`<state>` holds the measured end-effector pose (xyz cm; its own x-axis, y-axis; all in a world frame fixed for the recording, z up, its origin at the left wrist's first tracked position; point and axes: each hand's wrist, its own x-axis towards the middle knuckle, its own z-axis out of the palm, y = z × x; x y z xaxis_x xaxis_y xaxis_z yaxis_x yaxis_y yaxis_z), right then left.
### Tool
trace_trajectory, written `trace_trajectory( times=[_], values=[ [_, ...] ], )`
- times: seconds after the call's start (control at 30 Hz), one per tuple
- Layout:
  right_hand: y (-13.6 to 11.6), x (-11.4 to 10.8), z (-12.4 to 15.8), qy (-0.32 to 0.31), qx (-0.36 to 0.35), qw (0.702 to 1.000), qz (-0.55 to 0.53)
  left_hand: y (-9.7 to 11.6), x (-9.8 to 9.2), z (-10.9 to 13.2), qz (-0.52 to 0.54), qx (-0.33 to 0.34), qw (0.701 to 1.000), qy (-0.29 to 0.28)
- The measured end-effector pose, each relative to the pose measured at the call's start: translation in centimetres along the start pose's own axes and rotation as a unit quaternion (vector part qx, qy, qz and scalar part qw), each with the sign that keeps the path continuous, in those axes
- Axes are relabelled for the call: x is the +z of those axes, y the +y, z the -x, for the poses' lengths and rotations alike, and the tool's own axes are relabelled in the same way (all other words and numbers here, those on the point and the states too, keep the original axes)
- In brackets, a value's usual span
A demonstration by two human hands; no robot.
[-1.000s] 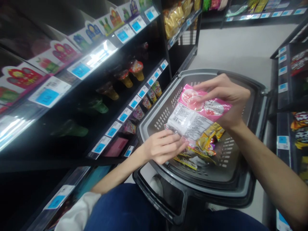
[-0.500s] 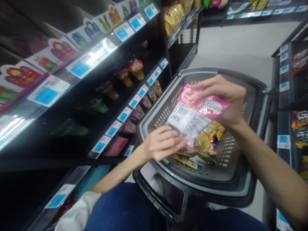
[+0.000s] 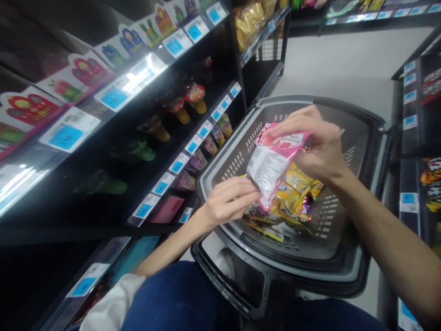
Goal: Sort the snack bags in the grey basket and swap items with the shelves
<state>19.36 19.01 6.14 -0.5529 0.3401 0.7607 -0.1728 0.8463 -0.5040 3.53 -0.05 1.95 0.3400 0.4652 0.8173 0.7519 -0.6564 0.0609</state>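
Observation:
Over the grey shopping basket (image 3: pixel 347 257) I hold a pink-and-white candy bag (image 3: pixel 270 163) in both hands, its printed back turned up. My right hand (image 3: pixel 315 138) grips the top and right side, fingers bent over the pink edge. My left hand (image 3: pixel 232 200) is closed on the lower left edge; its fingertips are partly hidden by the bag. Beneath it, several yellow snack packets (image 3: pixel 292 188) lie on the basket floor, some covered by the bag.
At the left, dark shelves carry blue-and-white price labels (image 3: pixel 113 97) and cone-shaped jelly cups (image 3: pixel 195 99). Gold bags (image 3: pixel 250 25) sit on a farther shelf. Another shelf (image 3: pixel 409 142) stands close on the right. The basket's black handle (image 3: pixel 255 312) is near my knees.
The candy bag has been tilted and looks narrower, folded between my hands. My right hand has shifted slightly left, and more of the yellow packets shows below.

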Motion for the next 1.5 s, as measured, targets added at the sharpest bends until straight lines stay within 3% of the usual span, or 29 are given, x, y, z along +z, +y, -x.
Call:
trace_trajectory(
  times=[0.13, 0.27, 0.4, 0.5, 0.6, 0.77, 1.5],
  values=[
    [0.4, 0.2, 0.1, 0.063, -0.035, 0.997, 0.001, -0.1, 0.7, 0.7, 0.038, -0.064, 0.995, 0.071],
    [0.4, 0.2, 0.2, 0.069, 0.047, 0.996, 0.022, 0.3, 1.1, 1.2, 0.056, -0.234, 0.966, 0.091],
    [0.2, 0.2, 0.2, 0.040, 0.121, 0.991, 0.037, -0.1, 1.0, 1.2, 0.167, -0.389, 0.904, 0.056],
    [0.4, 0.3, 0.1, 0.033, 0.142, 0.988, 0.042, -1.0, 0.7, 1.1, 0.298, -0.441, 0.846, 0.041],
    [0.6, 0.4, 0.1, 0.029, 0.164, 0.985, 0.051, -1.4, 0.4, 0.9, 0.351, -0.464, 0.813, 0.023],
    [0.7, 0.4, 0.1, 0.028, 0.167, 0.984, 0.052, -1.3, 0.3, 0.7, 0.371, -0.480, 0.794, 0.031],
    [0.5, 0.4, 0.1, 0.033, 0.171, 0.982, 0.068, -1.4, 0.4, 0.9, 0.354, -0.469, 0.808, 0.037]
  ],
)
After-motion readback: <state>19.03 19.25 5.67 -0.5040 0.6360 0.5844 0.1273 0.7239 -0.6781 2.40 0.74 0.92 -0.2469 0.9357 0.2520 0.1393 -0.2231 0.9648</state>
